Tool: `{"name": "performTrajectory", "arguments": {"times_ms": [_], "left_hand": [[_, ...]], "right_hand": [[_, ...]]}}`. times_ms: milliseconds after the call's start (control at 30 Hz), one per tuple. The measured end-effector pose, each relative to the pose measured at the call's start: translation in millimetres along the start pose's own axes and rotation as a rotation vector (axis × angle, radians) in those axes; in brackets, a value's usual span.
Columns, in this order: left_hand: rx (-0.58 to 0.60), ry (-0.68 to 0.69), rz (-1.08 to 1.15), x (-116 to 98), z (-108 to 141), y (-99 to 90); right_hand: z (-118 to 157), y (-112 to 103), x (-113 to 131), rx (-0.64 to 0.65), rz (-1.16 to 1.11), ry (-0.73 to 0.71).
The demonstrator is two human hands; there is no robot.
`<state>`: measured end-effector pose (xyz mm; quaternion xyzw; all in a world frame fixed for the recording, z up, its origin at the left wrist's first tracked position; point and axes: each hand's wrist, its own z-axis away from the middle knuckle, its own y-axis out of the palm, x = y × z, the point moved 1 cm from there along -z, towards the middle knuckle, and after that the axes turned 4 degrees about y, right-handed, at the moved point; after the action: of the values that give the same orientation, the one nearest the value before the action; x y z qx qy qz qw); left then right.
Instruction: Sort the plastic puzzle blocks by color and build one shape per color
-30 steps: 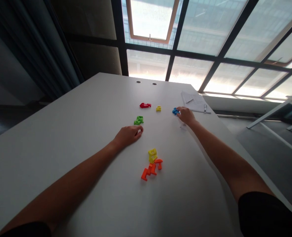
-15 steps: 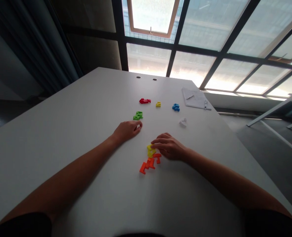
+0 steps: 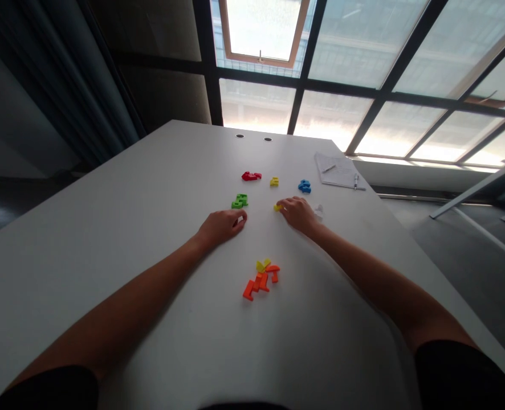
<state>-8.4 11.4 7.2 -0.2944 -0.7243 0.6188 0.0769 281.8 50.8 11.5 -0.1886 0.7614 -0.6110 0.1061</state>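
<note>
The fingertips (image 3: 283, 204) of the right hand (image 3: 298, 215) stay close together and touch a small yellow puzzle piece (image 3: 277, 208); I cannot tell if they pinch it. A white piece (image 3: 318, 211) lies just beside them. The left hand (image 3: 220, 226) has curled fingers (image 3: 239, 218), near a green piece (image 3: 239, 200). Orange pieces (image 3: 256, 286) lie on the table (image 3: 128, 228) behind both hands.
</note>
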Motion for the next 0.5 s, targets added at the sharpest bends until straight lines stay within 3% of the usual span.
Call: {"name": "performTrajectory", "arguments": {"times_ms": [233, 500], "left_hand": [[0.015, 0.009, 0.013, -0.1, 0.2, -1.5], [0.027, 0.021, 0.034, -1.5, -0.2, -1.9]], "right_hand": [[-60.4, -1.1, -24.0, 0.090, 0.117, 0.313], [-101.3, 6.7, -50.8, 0.084, 0.105, 0.427]]}}
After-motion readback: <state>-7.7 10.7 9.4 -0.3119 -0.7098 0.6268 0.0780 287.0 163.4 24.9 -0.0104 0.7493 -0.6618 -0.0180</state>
